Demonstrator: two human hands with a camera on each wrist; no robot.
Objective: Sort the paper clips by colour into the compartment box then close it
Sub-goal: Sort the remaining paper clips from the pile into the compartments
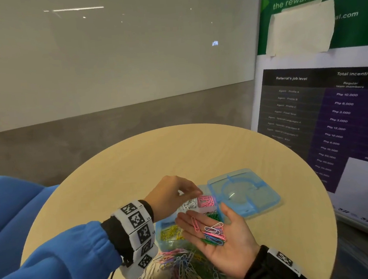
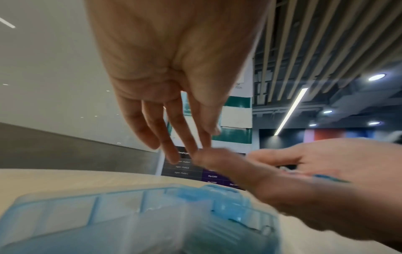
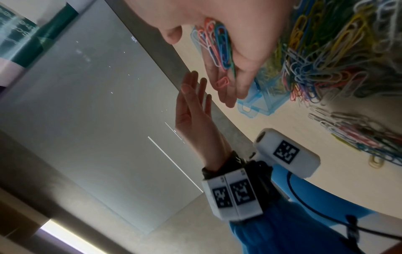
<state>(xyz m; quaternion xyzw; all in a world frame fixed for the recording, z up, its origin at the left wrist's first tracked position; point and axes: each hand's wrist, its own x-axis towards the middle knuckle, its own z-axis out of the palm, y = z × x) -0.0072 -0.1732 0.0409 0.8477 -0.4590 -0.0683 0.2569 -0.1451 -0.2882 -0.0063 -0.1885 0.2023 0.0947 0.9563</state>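
Paper clips (image 1: 213,234) lie on my flat right palm (image 1: 225,244); I'd pinch one colour with my released left fingers (image 1: 192,191), dropping it in the box's (image 1: 164,243) matching compartment.

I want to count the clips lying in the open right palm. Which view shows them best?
The head view: the clips lie spread on the upturned right hand, unobstructed. The right wrist view shows them bunched and edge-on. The left wrist view gives only a blurred sliver.
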